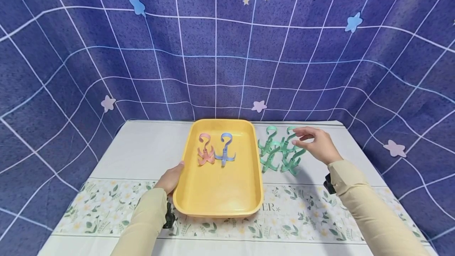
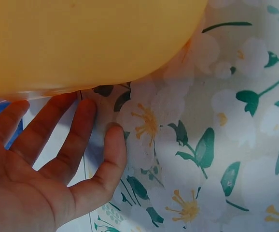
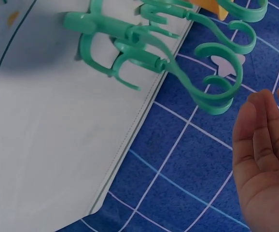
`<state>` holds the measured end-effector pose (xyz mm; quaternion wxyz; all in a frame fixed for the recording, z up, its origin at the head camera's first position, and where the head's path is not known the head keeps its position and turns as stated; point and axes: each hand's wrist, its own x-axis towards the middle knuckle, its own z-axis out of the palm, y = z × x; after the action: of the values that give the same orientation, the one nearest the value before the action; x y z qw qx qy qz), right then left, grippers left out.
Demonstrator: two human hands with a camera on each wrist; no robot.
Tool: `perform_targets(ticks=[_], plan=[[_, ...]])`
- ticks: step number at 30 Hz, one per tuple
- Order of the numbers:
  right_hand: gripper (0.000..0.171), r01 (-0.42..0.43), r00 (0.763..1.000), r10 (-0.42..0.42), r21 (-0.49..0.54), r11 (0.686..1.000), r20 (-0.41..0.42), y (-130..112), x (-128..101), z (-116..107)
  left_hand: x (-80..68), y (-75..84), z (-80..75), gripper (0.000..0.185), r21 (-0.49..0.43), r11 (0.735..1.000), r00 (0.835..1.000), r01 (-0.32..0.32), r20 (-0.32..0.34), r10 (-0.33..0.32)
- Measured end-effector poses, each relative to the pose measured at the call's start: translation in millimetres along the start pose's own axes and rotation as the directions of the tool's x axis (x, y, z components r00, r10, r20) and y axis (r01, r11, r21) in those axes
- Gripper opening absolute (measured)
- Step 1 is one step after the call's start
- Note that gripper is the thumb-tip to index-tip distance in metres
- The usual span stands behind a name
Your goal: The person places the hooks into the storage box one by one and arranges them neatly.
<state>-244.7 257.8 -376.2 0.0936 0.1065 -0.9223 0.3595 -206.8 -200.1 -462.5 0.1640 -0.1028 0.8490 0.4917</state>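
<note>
A yellow tray [image 1: 218, 187] lies mid-table, and a pink hook [image 1: 205, 150] and a blue hook [image 1: 225, 150] stand upright in its far half. My left hand [image 1: 173, 177] rests against the tray's left rim. In the left wrist view its fingers [image 2: 48, 140] lie straight on the cloth, their tips at the tray's underside [image 2: 81, 38]. Several green hooks [image 1: 279, 151] stand clustered on the cloth right of the tray. My right hand [image 1: 315, 143] hovers just beside them with relaxed fingers. The right wrist view shows that palm [image 3: 265, 154] holding nothing, apart from the green hooks [image 3: 144, 53].
A white tablecloth [image 1: 142, 149] with a floral band [image 1: 103, 204] along the near side covers the table. A blue grid-patterned backdrop [image 1: 213, 50] hangs right behind the far edge and wraps both sides. Bare cloth lies left of the tray.
</note>
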Motion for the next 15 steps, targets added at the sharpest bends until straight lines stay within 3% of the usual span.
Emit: perform_targets(ticks=[15], plan=[[0.041,-0.006,1.0,0.006,-0.029,1.0,-0.008,9.9,-2.7,-3.4,0.5,0.9,-0.3,0.073,0.011,1.0,1.0,0.014,-0.011,-0.014]])
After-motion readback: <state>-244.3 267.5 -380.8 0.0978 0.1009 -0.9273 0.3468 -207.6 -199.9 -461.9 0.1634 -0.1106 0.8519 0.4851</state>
